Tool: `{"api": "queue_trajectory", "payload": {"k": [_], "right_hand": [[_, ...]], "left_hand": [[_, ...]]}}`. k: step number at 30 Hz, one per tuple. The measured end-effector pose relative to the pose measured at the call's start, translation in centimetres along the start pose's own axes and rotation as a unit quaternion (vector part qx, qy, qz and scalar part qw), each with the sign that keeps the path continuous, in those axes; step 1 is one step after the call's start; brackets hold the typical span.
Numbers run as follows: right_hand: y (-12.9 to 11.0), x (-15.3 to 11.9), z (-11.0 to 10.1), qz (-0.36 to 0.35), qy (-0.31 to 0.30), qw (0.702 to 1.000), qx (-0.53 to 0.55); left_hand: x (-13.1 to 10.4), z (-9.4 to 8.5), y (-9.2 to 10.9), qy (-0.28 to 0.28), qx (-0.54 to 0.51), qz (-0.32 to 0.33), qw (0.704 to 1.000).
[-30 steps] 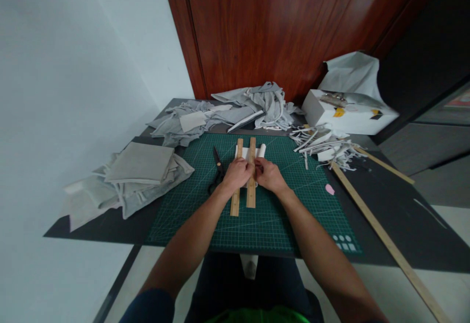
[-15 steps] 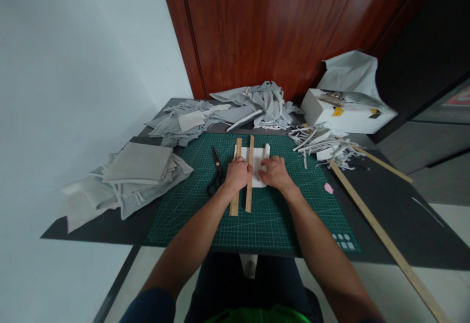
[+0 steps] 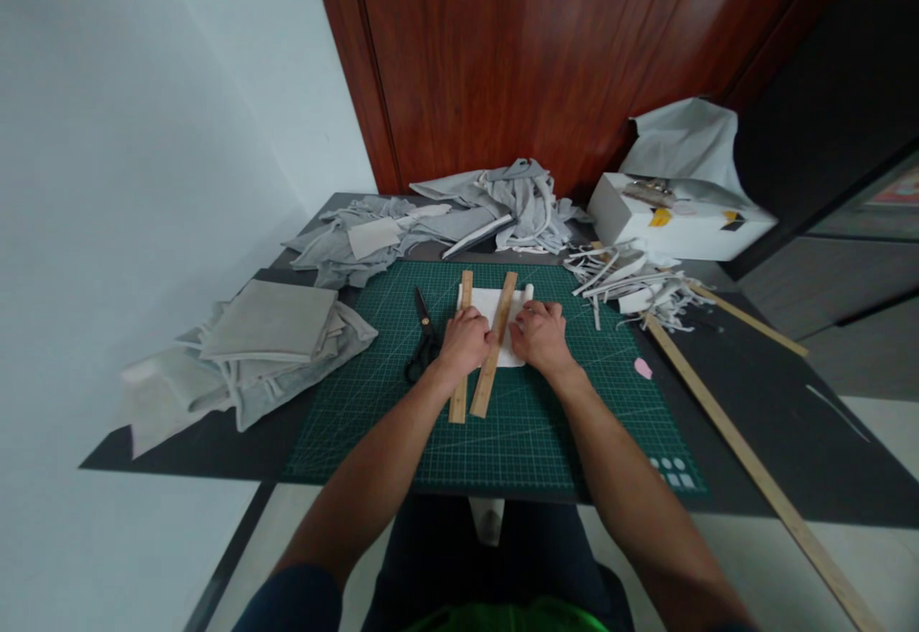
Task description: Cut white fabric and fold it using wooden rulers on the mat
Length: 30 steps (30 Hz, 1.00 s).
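Note:
A small white piece of fabric [image 3: 488, 301] lies on the green cutting mat [image 3: 503, 460], its right edge curled up. My left hand [image 3: 468, 337], fingers bent, presses on the left wooden ruler [image 3: 458, 407], which runs upright over the fabric's left side. A thumb of that hand meets the right wooden ruler [image 3: 486, 388], which lies slanted across the fabric. At the curled right edge, my right hand [image 3: 540, 333] has its fingers closed over the fabric. Black-handled scissors [image 3: 425, 340] rest just left of my left hand.
Folded grey fabric [image 3: 273, 321] is stacked at the left. Grey scraps [image 3: 503, 196] lie along the back. Thin fabric strips [image 3: 632, 278] are heaped before a white box [image 3: 675, 220] at the back right. A long wooden strip [image 3: 747, 460] overhangs the front edge.
The right ruler has tilted, its top end swinging right and its lower end slightly left. My right hand and the fabric's curled edge have shifted a little to the right.

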State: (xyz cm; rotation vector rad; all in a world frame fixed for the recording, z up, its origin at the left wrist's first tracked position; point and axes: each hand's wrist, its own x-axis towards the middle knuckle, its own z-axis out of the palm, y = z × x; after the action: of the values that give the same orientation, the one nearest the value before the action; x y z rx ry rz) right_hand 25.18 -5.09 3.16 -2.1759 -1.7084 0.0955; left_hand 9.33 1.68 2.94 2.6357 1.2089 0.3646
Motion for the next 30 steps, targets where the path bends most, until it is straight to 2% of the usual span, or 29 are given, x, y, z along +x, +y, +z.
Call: {"api": "queue_trajectory", "payload": {"k": [6,11,21,30], "right_hand": [[-2.6,-0.8,0.8,-0.087,-0.037,0.995,0.006],[-2.9,-1.1,1.0,-0.09,-0.068,0.994,-0.01],[2.0,0.4,-0.8,-0.004,-0.13,0.991,-0.036],[5.7,1.2,-1.9,0.022,-0.157,0.987,-0.014]], "left_hand": [[0.2,-0.9,-1.0,0.037,-0.031,0.01,0.999],[-0.4,-1.3,-2.1,-0.001,0.025,0.011,1.0],[-1.1,-1.4,-1.3,-0.053,0.053,-0.039,0.996],[-1.1,-1.5,-1.8,-0.059,0.038,-0.062,0.996]]}}
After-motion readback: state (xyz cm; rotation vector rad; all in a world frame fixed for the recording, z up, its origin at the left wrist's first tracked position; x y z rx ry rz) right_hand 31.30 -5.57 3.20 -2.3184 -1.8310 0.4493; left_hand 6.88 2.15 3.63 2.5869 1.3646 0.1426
